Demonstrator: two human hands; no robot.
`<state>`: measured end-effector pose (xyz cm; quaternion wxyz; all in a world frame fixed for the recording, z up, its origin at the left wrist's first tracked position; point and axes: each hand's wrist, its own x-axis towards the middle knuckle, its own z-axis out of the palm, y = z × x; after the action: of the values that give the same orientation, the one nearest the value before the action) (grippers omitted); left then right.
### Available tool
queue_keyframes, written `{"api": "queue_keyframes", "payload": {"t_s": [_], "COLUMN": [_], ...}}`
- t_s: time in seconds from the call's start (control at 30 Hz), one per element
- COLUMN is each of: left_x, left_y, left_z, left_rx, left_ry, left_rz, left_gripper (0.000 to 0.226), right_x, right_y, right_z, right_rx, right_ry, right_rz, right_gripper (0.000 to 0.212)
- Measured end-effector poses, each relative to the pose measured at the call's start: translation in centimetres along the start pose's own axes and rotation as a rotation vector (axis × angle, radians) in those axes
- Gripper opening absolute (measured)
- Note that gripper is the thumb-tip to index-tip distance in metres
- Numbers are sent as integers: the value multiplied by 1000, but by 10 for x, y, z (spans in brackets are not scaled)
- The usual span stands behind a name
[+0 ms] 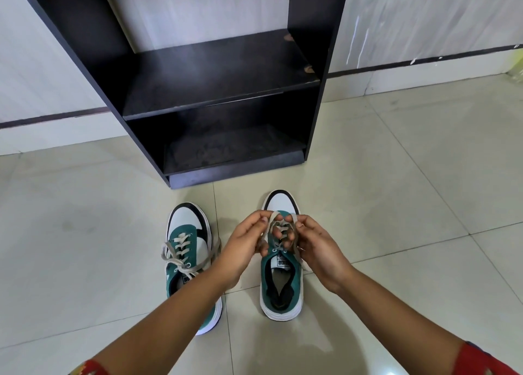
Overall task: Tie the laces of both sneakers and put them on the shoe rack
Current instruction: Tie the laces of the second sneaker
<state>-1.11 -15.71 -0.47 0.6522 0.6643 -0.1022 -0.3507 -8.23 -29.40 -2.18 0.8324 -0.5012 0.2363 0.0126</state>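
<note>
Sneakers: two green-and-white shoes stand side by side on the pale tiled floor (396, 204) in the lower middle of the frame, toes pointing away towards the rack.
Sleeves: red patterned cuffs (486, 360) show at the bottom corners, with bare forearms reaching up from them towards the centre.
Right-hand sneaker (281, 292): it sits just right of centre, heel nearest, and both hands are gathered over its tongue.
Left hand (246, 247): its fingers are curled closed, pinching a grey lace (271, 224) of the right-hand sneaker between thumb and fingertips.
Right hand (317, 247): it is also curled shut on the lace, fingertips meeting those of the left hand over a raised loop.
Knot: I cannot tell from this angle whether it is formed, since the fingers cover the crossing.
Left-hand sneaker (189, 250): it stands just left of centre, partly under the left forearm, with its loose laces (169, 254) spilling over both sides of the shoe.
Shoe rack (215, 91): a dark open-fronted unit stands on the floor just beyond the toes, filling the upper middle of the frame, with two shelves visible.
Wall (424, 20): pale panels with a dark skirting strip run behind the rack across the top of the frame.
</note>
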Motion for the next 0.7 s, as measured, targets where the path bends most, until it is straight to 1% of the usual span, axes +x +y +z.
{"api": "queue_keyframes", "payload": {"t_s": [0.1,0.2,0.27,0.33,0.4,0.43,0.47,0.53,0.6,0.63,0.7], "left_x": [2,3,5,8,11,13,14,17,18,19,19], "left_y": [-5,-7,-8,-9,-12,-12,-12,-11,-12,-12,-12], "left_z": [0,0,1,0,-4,-6,-9,-11,-11,-11,-11], "left_rx": [69,123,119,86,26,-5,-30,-41,-21,-22,-26], "left_ry": [-69,-160,-200,-189,-186,-195,-197,-170,-129,-113,-97], "left_rz": [13,50,43,-30,-113,-144,-164,-175,-177,-177,-174], "left_gripper": [24,17,13,24,38,39,34,17,4,2,6], "right_x": [2,5,8,9,9,9,8,8,7,7,7], "right_y": [4,5,6,4,1,0,-1,-1,-1,-1,0], "right_z": [-2,-2,-1,-2,-3,-3,-4,-4,-5,-5,-5], "right_rx": [-84,-80,-69,-132,-231,-270,-307,-373,-389,-384,-372], "right_ry": [-25,-1,23,-2,-67,-107,-152,-229,-269,-269,-222], "right_rz": [-16,-7,3,-24,-54,-64,-73,-89,-93,-98,-121], "right_gripper": [21,12,18,20,15,13,13,14,15,14,7]}}
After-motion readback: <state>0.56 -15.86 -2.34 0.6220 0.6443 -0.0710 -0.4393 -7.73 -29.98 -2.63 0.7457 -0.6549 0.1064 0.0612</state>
